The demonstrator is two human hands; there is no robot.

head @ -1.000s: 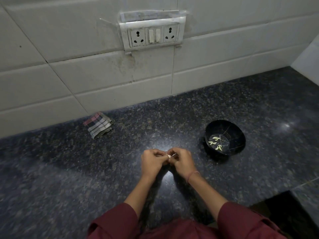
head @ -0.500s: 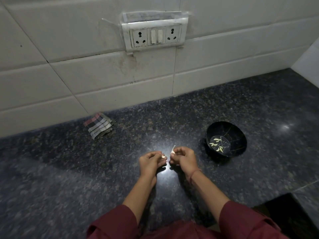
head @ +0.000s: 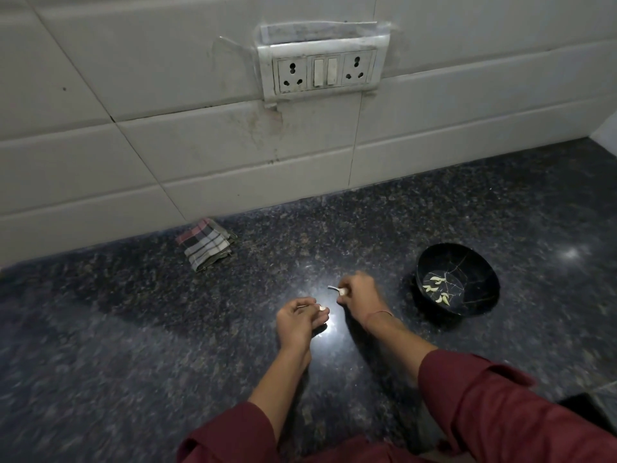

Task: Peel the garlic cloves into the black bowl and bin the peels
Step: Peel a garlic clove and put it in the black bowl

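**Position.** Both hands are over the middle of the counter (head: 133, 329), nearer its front edge than the tiled back edge, and they do not touch each other.

**Grips.** The left hand (head: 298, 320) has its grip closed, fingertips pinching a small pale piece that I judge to be the garlic clove (head: 322, 308). The right hand (head: 362, 295), just beside it and slightly farther back, is likewise closed in a pinch. A thin strip (head: 331, 288) projects from it toward the left — probably peel, though too small to confirm.

**Governing relation.** The black bowl (head: 480, 272) stands toward the counter's right end, with several peeled cloves (head: 435, 289) lying in its bottom. It lies to the right of both grips, and the right hand is plainly the nearer, sitting between the left hand and the bowl. If the clove is in the left grip, it must cross past the right hand or be handed over. The clove's long axis cannot be made out.

**Other.** No bin is in view. A folded checked cloth (head: 207, 243) lies near the back edge — well apart from the work.
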